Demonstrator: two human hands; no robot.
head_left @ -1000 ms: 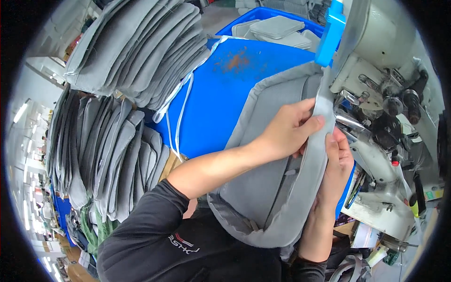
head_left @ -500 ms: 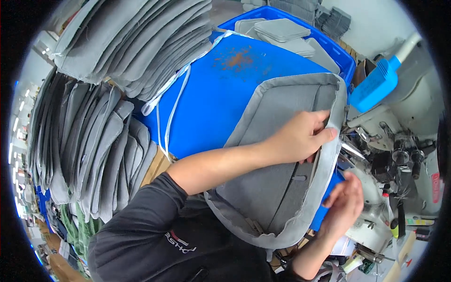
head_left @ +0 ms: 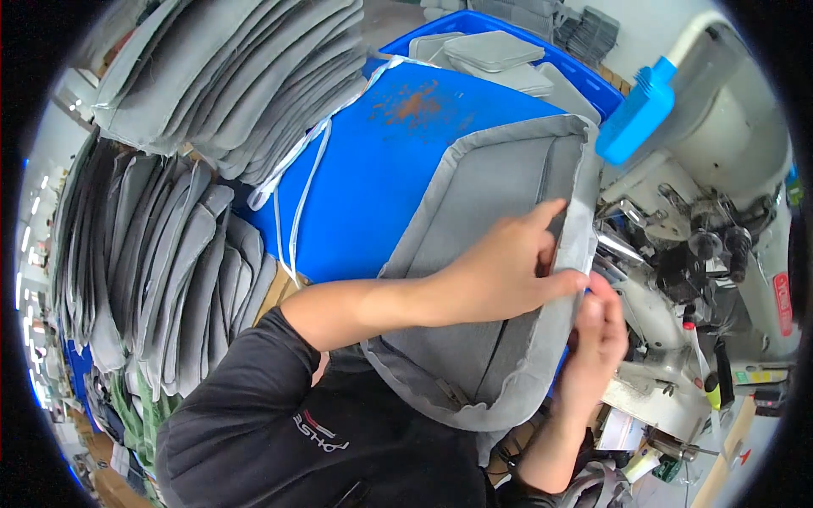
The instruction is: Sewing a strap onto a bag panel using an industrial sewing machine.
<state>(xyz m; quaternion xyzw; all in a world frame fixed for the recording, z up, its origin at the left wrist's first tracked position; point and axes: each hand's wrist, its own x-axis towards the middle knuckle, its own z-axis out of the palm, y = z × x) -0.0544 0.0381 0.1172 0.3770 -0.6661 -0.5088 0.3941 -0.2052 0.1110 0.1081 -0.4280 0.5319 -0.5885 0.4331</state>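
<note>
A grey fabric shell point(head_left: 461, 220) with a raised, wrinkled rim and a dark seam across its inside lies slanted on the blue board point(head_left: 347, 186) and over my lap. My left hand point(head_left: 517, 267) grips the shell's right rim, thumb pressed on it and fingers toward the inside. My right hand point(head_left: 597, 339) is at the outer side of that rim, lower down, its fingers curled with tips against the edge; what they hold is hidden. A white sewing machine point(head_left: 720, 152) with metal parts stands just right of the shell, with a blue plastic part point(head_left: 635, 110) on it.
Tall piles of grey fabric pieces point(head_left: 229, 76) and more upright stacks point(head_left: 152, 254) fill the left. A blue crate point(head_left: 432, 27) of grey panels is behind the board. White strips point(head_left: 296, 220) hang over the board's left edge. Tools and clutter point(head_left: 711, 381) crowd the lower right.
My right hand left the rim half a second ago and has returned to it, lower down. My left hand has slid down along the rim. The blue plastic part appears tilted further right than at first.
</note>
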